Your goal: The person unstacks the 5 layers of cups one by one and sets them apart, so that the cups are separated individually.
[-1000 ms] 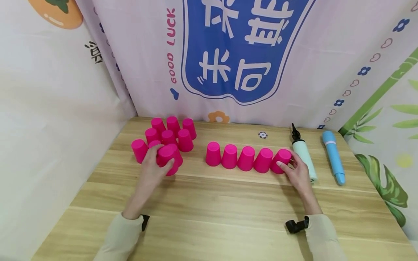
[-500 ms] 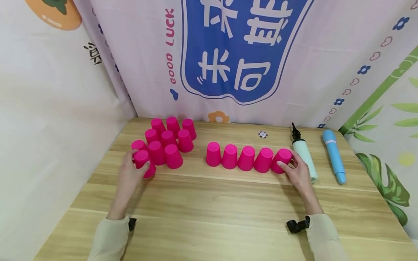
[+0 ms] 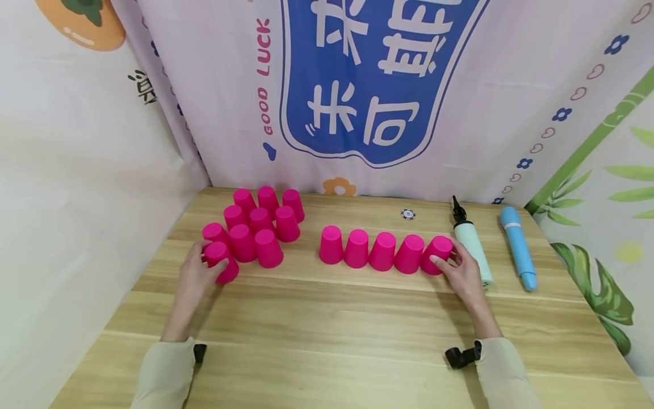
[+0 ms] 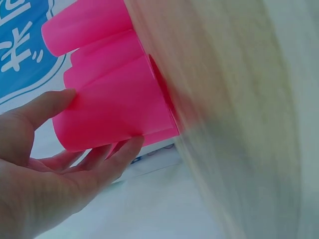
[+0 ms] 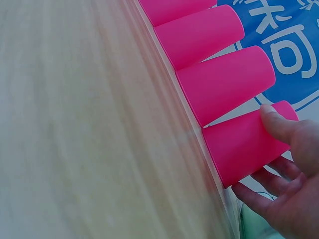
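My left hand (image 3: pixel 194 276) grips an upside-down pink cup (image 3: pixel 222 263) at the front left of a cluster of similar cups. In the left wrist view, the thumb lies along one side of that cup (image 4: pixel 112 109) and the fingers curl round the other, its rim right at the tabletop. My right hand (image 3: pixel 465 272) holds the rightmost pink cup (image 3: pixel 435 255) of a straight row of upside-down cups. The right wrist view has the thumb near the base of this cup (image 5: pixel 249 144) and the fingers behind it, its rim down on the table.
Behind the left hand stand several pink cups (image 3: pixel 260 220) in close rows. A mint-green hand pump (image 3: pixel 472 250) lies beside the right hand, with a blue tube-shaped object (image 3: pixel 518 247) farther right. A small round chip (image 3: pixel 407 214) lies near the printed cloth (image 3: pixel 225 113) at the back.
My left hand has carried its cup from the front right of the cluster to the front left and lowered it there. The right hand stays on the end cup.
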### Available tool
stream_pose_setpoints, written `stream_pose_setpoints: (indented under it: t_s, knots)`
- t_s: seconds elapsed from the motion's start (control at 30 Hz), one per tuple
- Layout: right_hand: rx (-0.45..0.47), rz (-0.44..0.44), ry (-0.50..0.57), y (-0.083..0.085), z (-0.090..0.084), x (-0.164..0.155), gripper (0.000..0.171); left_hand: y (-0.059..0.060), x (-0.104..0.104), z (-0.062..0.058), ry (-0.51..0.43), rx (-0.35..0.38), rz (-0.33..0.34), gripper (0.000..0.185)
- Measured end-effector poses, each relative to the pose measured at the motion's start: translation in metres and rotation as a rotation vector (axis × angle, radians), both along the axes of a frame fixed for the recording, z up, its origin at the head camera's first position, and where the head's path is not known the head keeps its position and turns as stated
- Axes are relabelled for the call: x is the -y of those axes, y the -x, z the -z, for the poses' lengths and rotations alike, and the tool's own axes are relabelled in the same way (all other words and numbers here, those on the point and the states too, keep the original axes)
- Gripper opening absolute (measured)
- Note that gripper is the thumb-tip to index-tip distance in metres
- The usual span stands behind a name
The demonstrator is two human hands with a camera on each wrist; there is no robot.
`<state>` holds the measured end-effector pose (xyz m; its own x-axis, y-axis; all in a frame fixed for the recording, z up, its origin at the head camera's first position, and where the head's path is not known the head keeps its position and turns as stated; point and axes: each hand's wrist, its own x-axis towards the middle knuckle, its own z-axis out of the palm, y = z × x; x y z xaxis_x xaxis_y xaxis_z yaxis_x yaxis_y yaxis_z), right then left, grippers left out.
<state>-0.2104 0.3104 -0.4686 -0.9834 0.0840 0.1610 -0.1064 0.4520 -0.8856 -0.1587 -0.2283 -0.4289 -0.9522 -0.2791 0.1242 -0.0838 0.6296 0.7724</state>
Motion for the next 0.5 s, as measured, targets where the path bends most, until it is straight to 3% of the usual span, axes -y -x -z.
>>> stream_pose_setpoints:
  t_s: [0.4, 0.5]
  knots:
    - [-0.020, 0.004, 0.008, -0.0007, -0.0045, -0.0001, 0.069, 0.0070, 0.0051, -0.0002, 0.011, 0.026, 0.043, 0.062]
    - [-0.028, 0.011, 0.007, 0.0003, -0.0051, -0.0010, 0.069, 0.0052, 0.0019, -0.0028, 0.031, -0.009, 0.046, 0.067]
